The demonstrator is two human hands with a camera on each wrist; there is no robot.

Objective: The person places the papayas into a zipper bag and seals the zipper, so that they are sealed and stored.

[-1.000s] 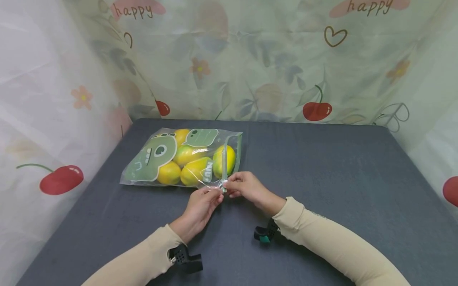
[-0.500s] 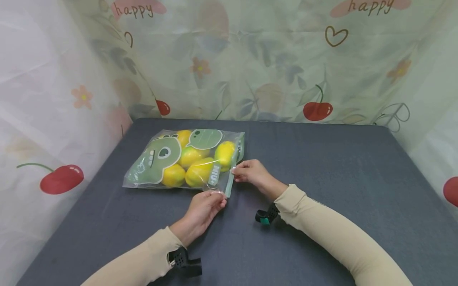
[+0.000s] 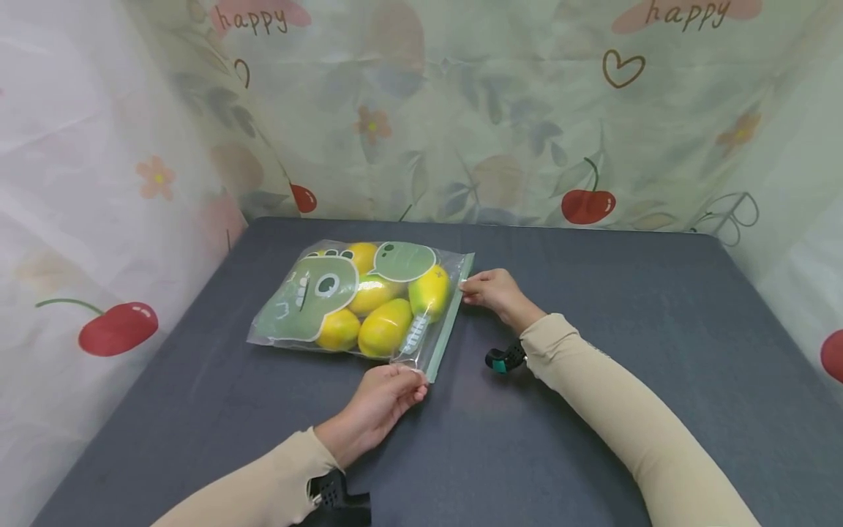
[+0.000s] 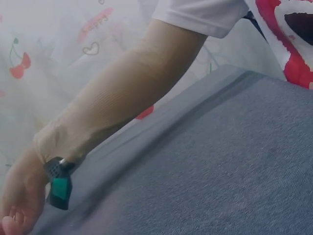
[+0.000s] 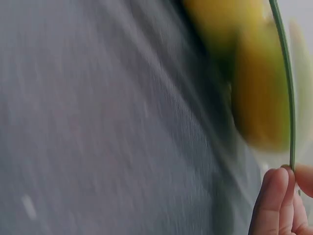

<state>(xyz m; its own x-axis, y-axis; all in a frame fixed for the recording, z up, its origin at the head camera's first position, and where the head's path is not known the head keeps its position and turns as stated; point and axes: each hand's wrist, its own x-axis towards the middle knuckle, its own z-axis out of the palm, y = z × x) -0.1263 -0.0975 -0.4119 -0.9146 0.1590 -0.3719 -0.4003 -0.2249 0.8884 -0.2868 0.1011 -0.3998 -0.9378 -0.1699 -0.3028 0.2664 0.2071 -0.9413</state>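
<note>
A clear zip bag [image 3: 299,300] printed with a green cartoon face lies on the table, its green-edged opening toward the right. Inside are several yellow-green mangoes [image 3: 385,329]. My left hand [image 3: 382,406] pinches the bag's near right corner between thumb and fingers. Farther along the same green edge, toward the far end, my right hand [image 3: 497,293] pinches the strip. The right wrist view shows those fingertips [image 5: 274,188] and thumb closed on the thin green edge [image 5: 289,93], with blurred mangoes behind. In the left wrist view the right forearm [image 4: 117,93] appears, and the bag is out of sight.
The dark grey table [image 3: 593,307] stretches out to the right of the bag and in front of it. A patterned curtain [image 3: 461,110] with cherries and flowers surrounds its back and sides. A black wrist camera [image 3: 506,359] hangs beneath the right wrist.
My right hand has slid along the bag's green edge, away from the near corner toward the far right. The bag has shifted right and nearer, its edge now straight and flat; my left hand keeps the corner.
</note>
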